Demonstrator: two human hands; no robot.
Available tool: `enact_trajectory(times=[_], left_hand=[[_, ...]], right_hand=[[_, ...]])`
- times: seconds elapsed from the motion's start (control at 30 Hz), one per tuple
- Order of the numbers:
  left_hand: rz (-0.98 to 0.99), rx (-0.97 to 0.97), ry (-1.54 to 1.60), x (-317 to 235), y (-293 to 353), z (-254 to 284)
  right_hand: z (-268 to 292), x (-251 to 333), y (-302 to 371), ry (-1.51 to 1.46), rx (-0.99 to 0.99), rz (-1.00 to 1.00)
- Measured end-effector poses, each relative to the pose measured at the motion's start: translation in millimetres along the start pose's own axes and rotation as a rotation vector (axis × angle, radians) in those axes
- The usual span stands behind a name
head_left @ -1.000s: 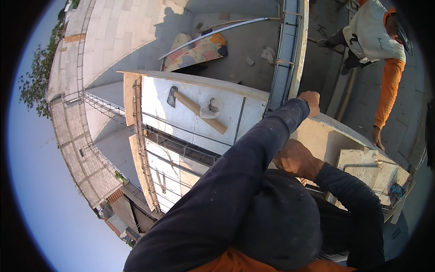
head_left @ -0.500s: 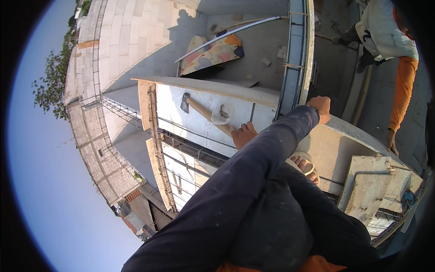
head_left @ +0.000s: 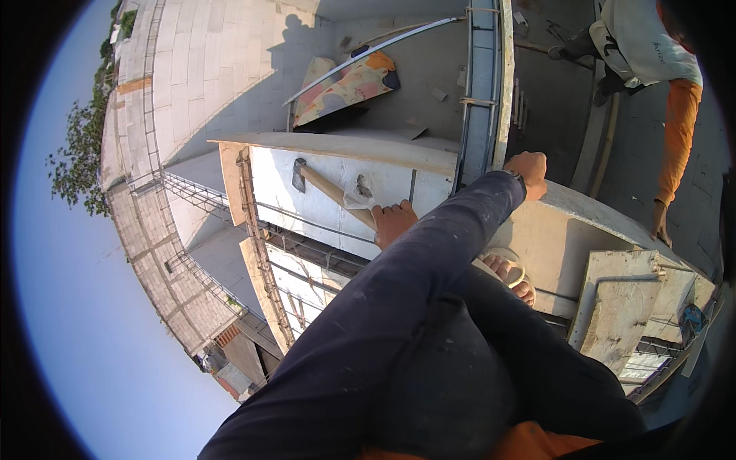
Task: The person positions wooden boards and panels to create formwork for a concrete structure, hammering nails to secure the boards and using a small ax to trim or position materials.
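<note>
Hatchet (head_left: 331, 189) in right hand (head_left: 395, 223)

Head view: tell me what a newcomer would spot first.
Probably the axe, lying on the white board left of centre, the right hand at its handle's end. Next, perhaps, the brightly patterned sheet above it in the picture, then the orange-sleeved co-worker at upper right.

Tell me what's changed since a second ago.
Your right hand has moved left, passing beneath your left forearm to the handle end of the hatchet, seemingly taking hold; its grip is partly hidden. The hatchet and plastic bag haven't visibly shifted; your left hand remains extended rightward.
</note>
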State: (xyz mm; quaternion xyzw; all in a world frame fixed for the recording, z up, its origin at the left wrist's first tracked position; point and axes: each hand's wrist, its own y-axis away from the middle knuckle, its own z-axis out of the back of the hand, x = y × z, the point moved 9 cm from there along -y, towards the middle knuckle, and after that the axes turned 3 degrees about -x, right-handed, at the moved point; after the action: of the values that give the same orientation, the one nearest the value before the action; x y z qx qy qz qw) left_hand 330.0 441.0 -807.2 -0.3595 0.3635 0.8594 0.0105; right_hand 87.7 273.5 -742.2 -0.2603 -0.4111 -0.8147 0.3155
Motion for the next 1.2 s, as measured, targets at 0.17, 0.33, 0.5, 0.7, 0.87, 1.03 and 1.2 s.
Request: enact_trajectory(times=[0.17,0.33,0.5,0.7,0.87,1.03,1.2], left_hand=[[-0.039,-0.095,-0.019,23.3,4.8,7.0],[-0.076,-0.096,-0.032,10.8,-5.0,0.8],[-0.050,-0.079,-0.060,10.7,-3.8,1.8],[-0.009,-0.047,-0.106,14.6,-7.7,-0.5],[-0.027,0.005,-0.091,14.4,-6.9,0.9],[-0.079,0.048,-0.086,5.9,-10.3,0.2],[-0.137,0.101,-0.079,9.6,-13.3,2.1]], right_hand=[[-4.7,-3.3,26.7,-0.155,0.211,-0.083],[0.4,-21.0,52.5,-0.226,0.241,-0.101],[10.5,-21.3,67.6,-0.328,0.289,-0.102],[37.4,-24.8,94.3,-0.450,0.361,-0.114],[67.9,-26.9,129.7,-0.531,0.422,-0.111],[105.7,-50.3,184.6,-0.488,0.338,0.028],[104.5,-105.8,245.2,-0.660,0.266,-0.162]])
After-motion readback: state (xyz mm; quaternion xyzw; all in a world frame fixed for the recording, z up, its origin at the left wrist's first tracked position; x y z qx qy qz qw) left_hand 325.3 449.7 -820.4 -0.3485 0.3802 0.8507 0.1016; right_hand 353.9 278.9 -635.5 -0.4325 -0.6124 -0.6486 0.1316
